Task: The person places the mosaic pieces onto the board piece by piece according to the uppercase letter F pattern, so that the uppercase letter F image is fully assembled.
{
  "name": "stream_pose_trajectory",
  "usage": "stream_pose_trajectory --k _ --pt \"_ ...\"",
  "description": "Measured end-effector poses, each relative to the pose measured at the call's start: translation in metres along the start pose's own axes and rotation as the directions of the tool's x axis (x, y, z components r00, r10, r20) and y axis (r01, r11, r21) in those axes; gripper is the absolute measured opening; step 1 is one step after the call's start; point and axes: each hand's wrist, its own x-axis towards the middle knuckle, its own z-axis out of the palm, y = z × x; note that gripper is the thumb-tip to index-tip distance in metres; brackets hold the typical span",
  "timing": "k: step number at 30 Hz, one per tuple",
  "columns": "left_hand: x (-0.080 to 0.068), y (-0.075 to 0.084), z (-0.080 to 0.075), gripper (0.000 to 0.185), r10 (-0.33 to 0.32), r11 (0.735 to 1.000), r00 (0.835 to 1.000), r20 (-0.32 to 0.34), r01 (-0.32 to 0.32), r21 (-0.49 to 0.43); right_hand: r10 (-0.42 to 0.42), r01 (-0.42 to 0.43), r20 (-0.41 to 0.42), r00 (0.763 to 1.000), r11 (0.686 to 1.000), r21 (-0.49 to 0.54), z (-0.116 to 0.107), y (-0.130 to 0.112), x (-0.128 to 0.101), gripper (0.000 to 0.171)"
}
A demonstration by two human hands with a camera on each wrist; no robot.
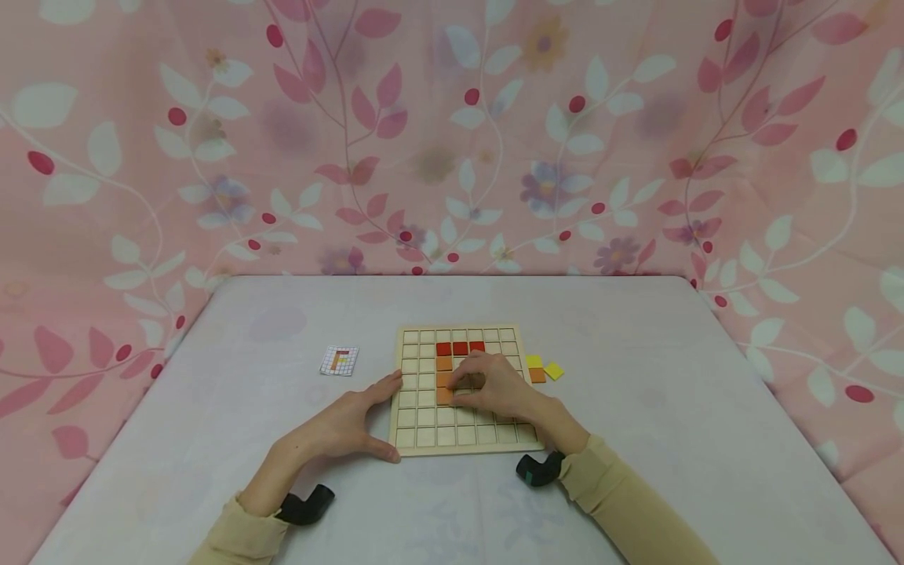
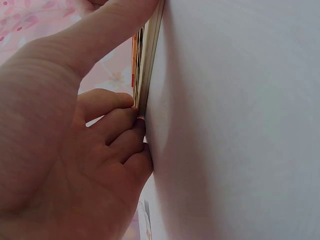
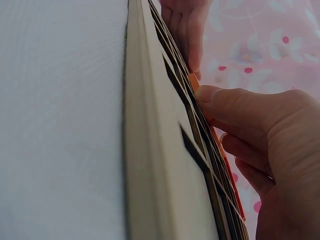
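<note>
Left hand (image 1: 346,428) against unlettered grid board (image 1: 462,439)

The grid board (image 1: 462,439) is pale, unpainted wood, its squares cream. Three red tiles (image 1: 461,348) run in a row near its 12 o'clock edge, with orange tiles (image 1: 443,380) in a column below the leftmost one. At 3 o'clock from the board lie loose tiles (image 1: 542,369), two yellow and one orange. At 9 o'clock a white pattern card (image 1: 340,360) shows a small red, orange and yellow figure on a fine grid. The tabletop (image 1: 636,439) is pale lilac-white. The backdrop cloth (image 1: 452,133) is pink, printed with white and deep-pink leaves, red berries and faint purple flowers. Both sleeves (image 1: 628,502) are beige.
</note>
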Motion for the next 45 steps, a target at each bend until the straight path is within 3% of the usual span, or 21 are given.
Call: stream_pose_trajectory --k 17,45 --pt "0.0015 -0.0034 0.0015 0.113 -0.001 1.0 1.0 0.0 0.001 -0.003 0.019 -0.017 0.022 1.0 0.998 -0.059 -0.0014 -0.0017 -0.0005 0.02" --pt "0.0017 -0.0025 0.0013 0.113 0.0 1.0 1.0 -0.002 0.0 0.009 0.004 -0.003 0.024 1.0 0.999 -0.043 -0.0024 -0.0008 -0.0012 0.02"
